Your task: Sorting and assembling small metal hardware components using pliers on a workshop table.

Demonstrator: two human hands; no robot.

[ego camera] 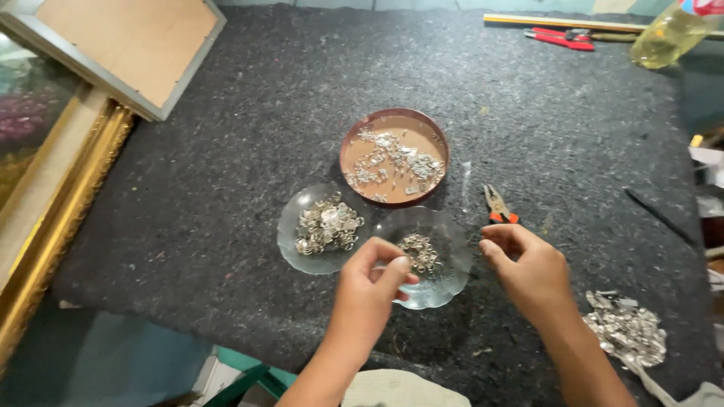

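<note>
Over a dark felt-covered table (226, 166), a left hand (369, 290) pinches at small metal rings (419, 252) in a clear glass dish (446, 280) — the right hand (532, 271) hovers curled beside orange-handled pliers (498, 206). Nearby: a second glass dish (290, 245) and a brown round lid (392, 117), both holding metal fittings.

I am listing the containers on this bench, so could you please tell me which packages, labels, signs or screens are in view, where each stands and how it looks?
Bottle: far right corner of the felt mat, clear plastic holding yellowish liquid.
Its label: at the top frame edge, red and pale blue, mostly cut off.
Plastic bag: near right edge by the right forearm, clear, crumpled, full of small silvery metal pieces.
No signs or screens.
</note>
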